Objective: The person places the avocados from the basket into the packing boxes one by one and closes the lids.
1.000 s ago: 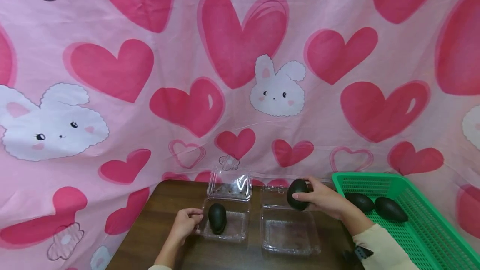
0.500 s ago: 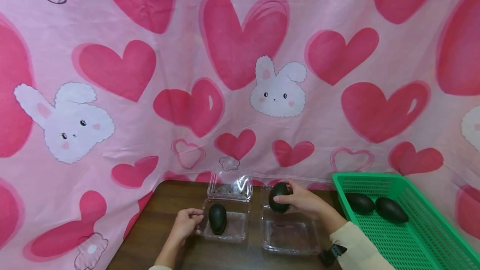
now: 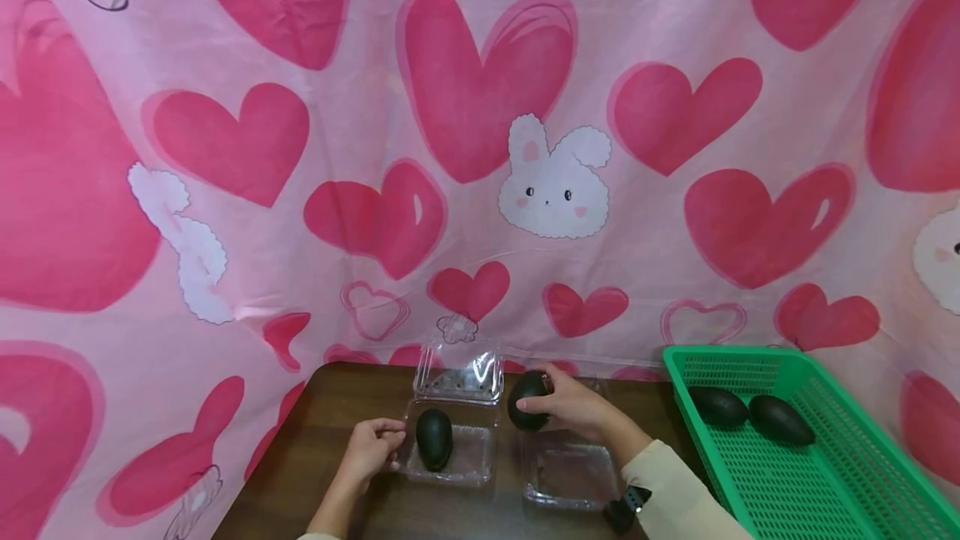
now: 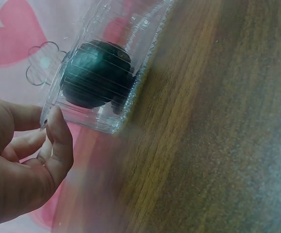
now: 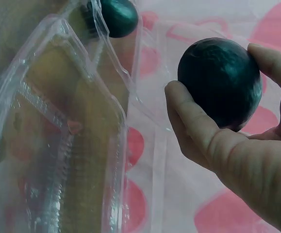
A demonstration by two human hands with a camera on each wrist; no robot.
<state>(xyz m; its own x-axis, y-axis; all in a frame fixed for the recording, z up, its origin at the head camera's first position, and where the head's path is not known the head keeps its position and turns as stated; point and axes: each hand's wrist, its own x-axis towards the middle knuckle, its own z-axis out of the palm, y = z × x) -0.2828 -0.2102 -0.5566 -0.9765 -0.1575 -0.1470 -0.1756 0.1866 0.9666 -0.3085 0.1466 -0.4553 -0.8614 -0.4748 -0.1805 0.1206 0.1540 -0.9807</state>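
One dark avocado [image 3: 434,440] lies in the left half of a clear plastic clamshell box [image 3: 472,455] whose lid [image 3: 459,373] stands raised behind it. My left hand [image 3: 371,450] pinches that box's left rim between thumb and fingers; the left wrist view shows the thumb and a finger [image 4: 60,141] at the plastic edge. My right hand [image 3: 573,407] grips a second avocado [image 5: 220,83], thumb on one side and fingers on the other, held up above the gap between the two boxes. Below the right hand a second clamshell box [image 3: 570,477] sits open, its lid partly hidden by the hand.
A green plastic basket [image 3: 817,473] stands on the right with two more avocados [image 3: 782,420] at its far end. The brown wooden table [image 3: 300,473] ends at a pink heart-print cloth [image 3: 645,257] hanging behind and to the left.
My right hand has carried its avocado leftward, from over the right box's lid toward the left box. The left hand keeps its pinch on the rim, hardly moving.
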